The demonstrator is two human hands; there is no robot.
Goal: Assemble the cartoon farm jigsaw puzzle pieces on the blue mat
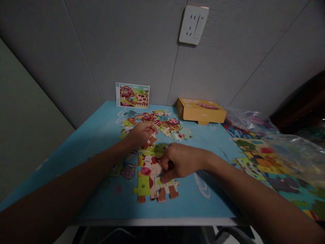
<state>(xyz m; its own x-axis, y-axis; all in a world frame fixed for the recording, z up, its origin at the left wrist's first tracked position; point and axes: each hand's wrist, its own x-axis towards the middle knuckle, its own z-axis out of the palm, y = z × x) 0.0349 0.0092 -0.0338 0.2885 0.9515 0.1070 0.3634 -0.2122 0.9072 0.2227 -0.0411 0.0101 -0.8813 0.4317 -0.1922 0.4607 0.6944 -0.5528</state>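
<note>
Several puzzle pieces are joined into a cow picture [144, 181] near the front middle of the blue table. My right hand [179, 161] rests over its right side, fingers curled, thumb and fingertips on a piece of the picture. My left hand [143, 134] is closed just above the joined part, beside a brown and white piece [149, 140]; whatever its fingers hold is hidden. Behind the hands lies a pile of loose puzzle pieces [165, 123], some overlapping. A farm picture card [134, 96] leans upright against the wall.
A yellow box [203, 111] lies at the back right of the blue table [101, 117]. On the right are colourful animal pictures [274, 166] partly under clear plastic wrapping [291, 149]. A white socket [194, 24] is on the grey wall.
</note>
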